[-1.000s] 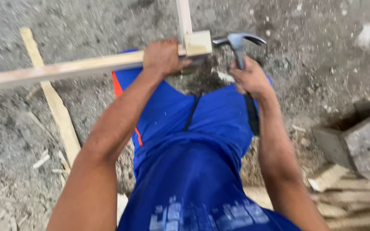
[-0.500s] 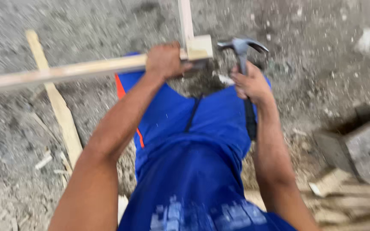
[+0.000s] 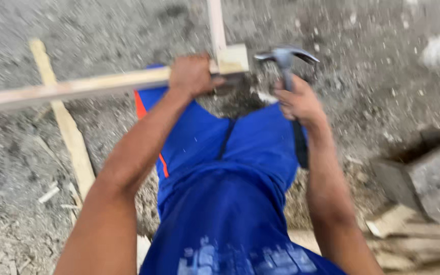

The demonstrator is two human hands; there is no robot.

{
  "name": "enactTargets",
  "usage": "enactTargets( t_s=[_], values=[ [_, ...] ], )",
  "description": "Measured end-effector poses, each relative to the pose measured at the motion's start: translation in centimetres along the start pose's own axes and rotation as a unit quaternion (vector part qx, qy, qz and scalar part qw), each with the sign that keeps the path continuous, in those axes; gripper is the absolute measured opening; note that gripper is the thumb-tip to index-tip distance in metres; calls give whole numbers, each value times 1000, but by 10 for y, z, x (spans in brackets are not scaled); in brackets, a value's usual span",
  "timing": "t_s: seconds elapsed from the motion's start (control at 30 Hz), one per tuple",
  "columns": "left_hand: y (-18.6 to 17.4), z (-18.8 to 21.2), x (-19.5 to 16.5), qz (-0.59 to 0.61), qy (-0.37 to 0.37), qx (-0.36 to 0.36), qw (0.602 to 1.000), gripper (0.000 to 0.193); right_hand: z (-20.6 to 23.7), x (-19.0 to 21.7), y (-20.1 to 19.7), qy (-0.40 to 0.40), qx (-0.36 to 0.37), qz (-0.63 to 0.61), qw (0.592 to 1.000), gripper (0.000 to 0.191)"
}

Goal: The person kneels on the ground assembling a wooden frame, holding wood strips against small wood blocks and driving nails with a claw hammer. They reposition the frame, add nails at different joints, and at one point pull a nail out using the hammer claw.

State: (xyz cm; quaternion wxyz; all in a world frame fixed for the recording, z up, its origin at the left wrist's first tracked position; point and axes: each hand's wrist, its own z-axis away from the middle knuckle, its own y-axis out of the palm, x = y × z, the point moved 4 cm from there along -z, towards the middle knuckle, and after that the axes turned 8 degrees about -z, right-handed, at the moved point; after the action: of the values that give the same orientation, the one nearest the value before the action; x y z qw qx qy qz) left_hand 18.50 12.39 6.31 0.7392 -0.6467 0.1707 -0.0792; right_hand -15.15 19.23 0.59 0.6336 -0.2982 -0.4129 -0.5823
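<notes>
My left hand [image 3: 193, 75] grips a long pale wooden batten [image 3: 72, 90] close to its right end, where a second batten [image 3: 215, 23] meets it at a square-cut corner [image 3: 232, 58]. My right hand [image 3: 297, 101] holds a claw hammer [image 3: 284, 55] just under its steel head. The head sits right beside the wooden corner, and the dark handle runs down behind my wrist. Blue trousers with an orange stripe cover my knees, which lie below both hands.
Grey gravelly ground lies all around. A loose wooden strip [image 3: 62, 119] lies on the ground at the left. A concrete block [image 3: 429, 173] and scrap wood pieces [image 3: 408, 234] sit at the lower right.
The view has shifted slightly. The hammer head has stayed close to the corner joint, with both hands keeping their holds.
</notes>
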Motion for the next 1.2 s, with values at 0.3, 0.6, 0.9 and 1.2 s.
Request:
enactTargets(
  t_s=[0.3, 0.6, 0.9, 1.2],
  values=[
    [6, -6, 8, -11, -6, 43, 999, 73, 12, 79, -7, -163, -251, -221, 928, 8],
    [10, -3, 3, -20, 3, 21, 1000, 80, 17, 63, -54, -97, -112, -111, 983, 14],
    [4, -7, 6, -21, 7, -13, 1000, 70, 3, 20, 53, 42, -14, -60, 997, 13],
    [4, -3, 7, -13, 8, -31, 999, 73, 25, 112, -77, -170, -224, -326, 903, 10]
  ],
)
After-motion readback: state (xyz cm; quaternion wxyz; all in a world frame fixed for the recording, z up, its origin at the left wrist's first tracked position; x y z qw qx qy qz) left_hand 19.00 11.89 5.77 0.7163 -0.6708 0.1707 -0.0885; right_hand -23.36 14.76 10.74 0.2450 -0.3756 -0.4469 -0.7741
